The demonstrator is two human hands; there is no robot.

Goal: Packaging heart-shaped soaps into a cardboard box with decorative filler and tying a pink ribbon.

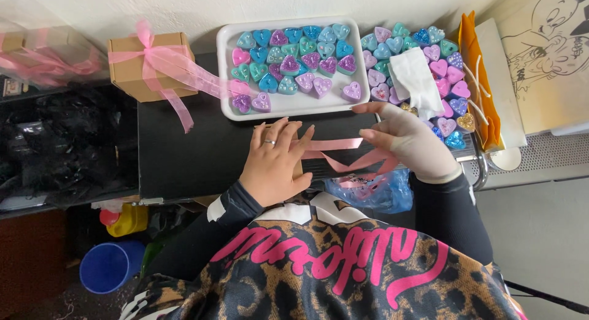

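Wrapping ribbon point(334, 144) round a small box point(299, 167) on the desk point(196, 148): our left hand point(273, 163) presses flat, open, on it; our right hand point(408, 139) pinches the ribbon. Crossing it next probably needs steady tension.

A tan cardboard gift box point(151, 65) (tied with a pink ribbon bow) stood at the black table's point(196, 154) back-left corner, beside a white tray point(294, 105).

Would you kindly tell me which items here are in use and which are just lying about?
In use: pink ribbon, held by right hand; small box under left hand.

Lying about: white tray of heart shapes, tied box, tissue, blue bucket.
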